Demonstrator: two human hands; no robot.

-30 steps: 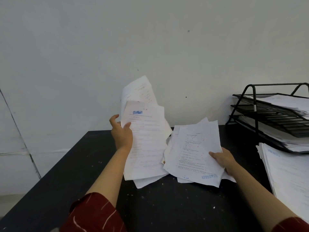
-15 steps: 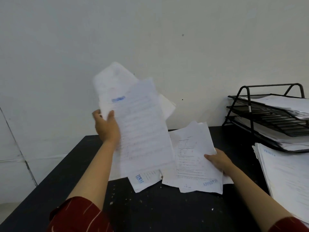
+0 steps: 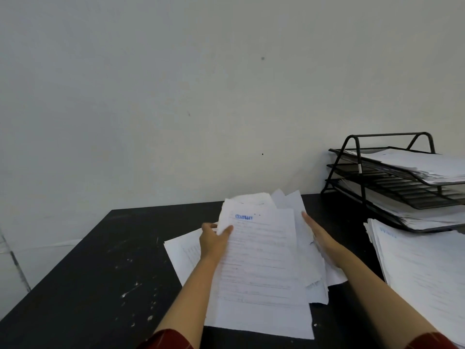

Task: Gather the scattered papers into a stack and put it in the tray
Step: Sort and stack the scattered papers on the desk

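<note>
Pinching the papers (image 3: 261, 260) at their upper left edge, our left hand (image 3: 214, 241) steadies them on the table (image 3: 88, 273); our right hand (image 3: 318, 234) lies flat along the right side. We judge loose sheets light, floppy, slippery: squeeze both long edges. Tray (image 3: 392, 182) stands right.

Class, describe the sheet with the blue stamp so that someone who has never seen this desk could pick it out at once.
Start at the black table against the pale wall, then find the loose pile of papers between the person's two hands. The stamped sheet lies on top of that pile, its left edge pinched by the left hand. It alone shows a blue APPROVED stamp near its far edge, upside down to the viewer.
</note>
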